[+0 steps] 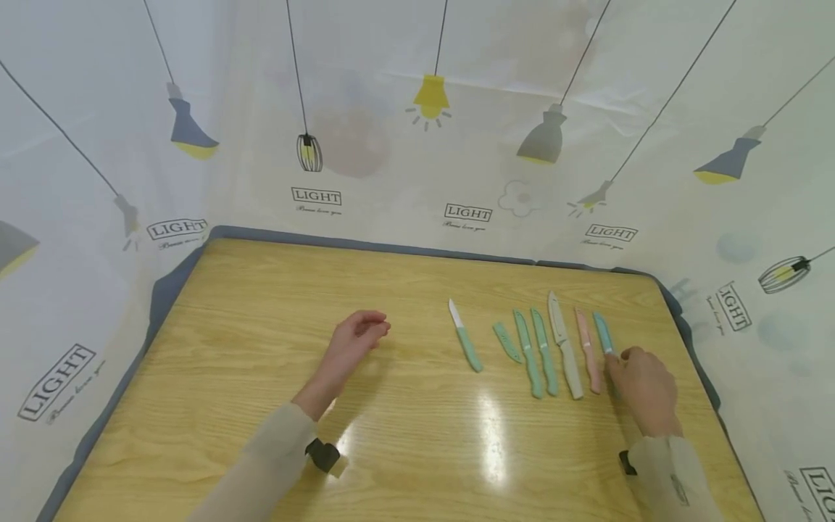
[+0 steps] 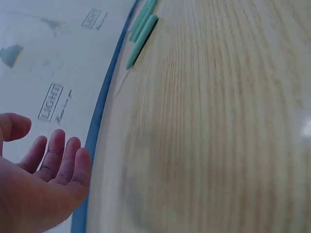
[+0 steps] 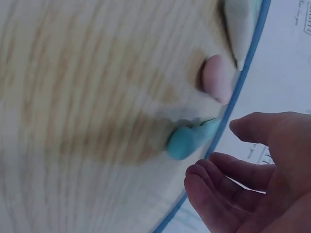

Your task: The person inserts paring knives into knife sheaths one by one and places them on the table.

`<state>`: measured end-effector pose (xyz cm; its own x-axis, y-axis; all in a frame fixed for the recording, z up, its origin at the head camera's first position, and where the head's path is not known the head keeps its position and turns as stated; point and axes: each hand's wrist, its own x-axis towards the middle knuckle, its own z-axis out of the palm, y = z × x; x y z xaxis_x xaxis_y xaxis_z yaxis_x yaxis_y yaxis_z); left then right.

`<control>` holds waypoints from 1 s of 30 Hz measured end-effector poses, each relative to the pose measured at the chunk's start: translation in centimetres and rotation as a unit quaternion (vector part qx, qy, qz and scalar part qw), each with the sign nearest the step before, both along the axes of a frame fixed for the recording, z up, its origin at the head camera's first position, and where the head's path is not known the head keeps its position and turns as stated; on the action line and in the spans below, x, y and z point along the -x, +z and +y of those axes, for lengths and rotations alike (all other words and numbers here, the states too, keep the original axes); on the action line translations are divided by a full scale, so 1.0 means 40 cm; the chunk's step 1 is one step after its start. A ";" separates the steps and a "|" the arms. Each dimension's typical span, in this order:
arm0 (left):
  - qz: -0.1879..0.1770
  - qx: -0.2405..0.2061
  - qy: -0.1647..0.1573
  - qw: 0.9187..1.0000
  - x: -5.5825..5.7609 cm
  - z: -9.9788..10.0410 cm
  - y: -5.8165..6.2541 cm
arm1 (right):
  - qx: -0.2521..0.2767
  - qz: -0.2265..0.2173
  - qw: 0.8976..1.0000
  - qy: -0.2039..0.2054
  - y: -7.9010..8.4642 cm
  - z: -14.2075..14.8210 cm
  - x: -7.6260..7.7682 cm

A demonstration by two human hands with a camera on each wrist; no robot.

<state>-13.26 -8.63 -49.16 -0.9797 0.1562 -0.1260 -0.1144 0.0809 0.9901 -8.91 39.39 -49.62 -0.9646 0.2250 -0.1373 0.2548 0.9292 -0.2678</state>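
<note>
My right hand is at the handle end of a blue knife, partly covering it in the head view. The right wrist view shows thumb and fingers apart near the blue handle. My left hand hovers over the table's left-middle, fingers loosely curved, holding nothing. Nearest to it lies a green-handled knife with its pale blade bare. A loose green blade sheath lies right of that. Farther right are two green knives, a larger cream knife and a pink knife.
All the knives lie on a wood-grain table, roughly side by side, handles toward me. A pale curtain printed with lamps hangs round the back and sides. Its blue-grey lower border runs along the table's far edge.
</note>
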 end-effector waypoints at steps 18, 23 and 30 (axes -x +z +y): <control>0.233 0.363 -0.250 0.867 0.041 0.254 0.039 | -0.016 0.033 0.999 -0.017 0.065 -0.092 -0.024; 0.301 0.411 -0.299 0.807 0.043 0.308 0.026 | -0.013 0.050 0.999 -0.001 0.069 -0.106 -0.033; 0.375 0.472 -0.323 0.729 0.060 0.371 0.008 | -0.010 0.083 0.996 0.015 0.070 -0.114 -0.040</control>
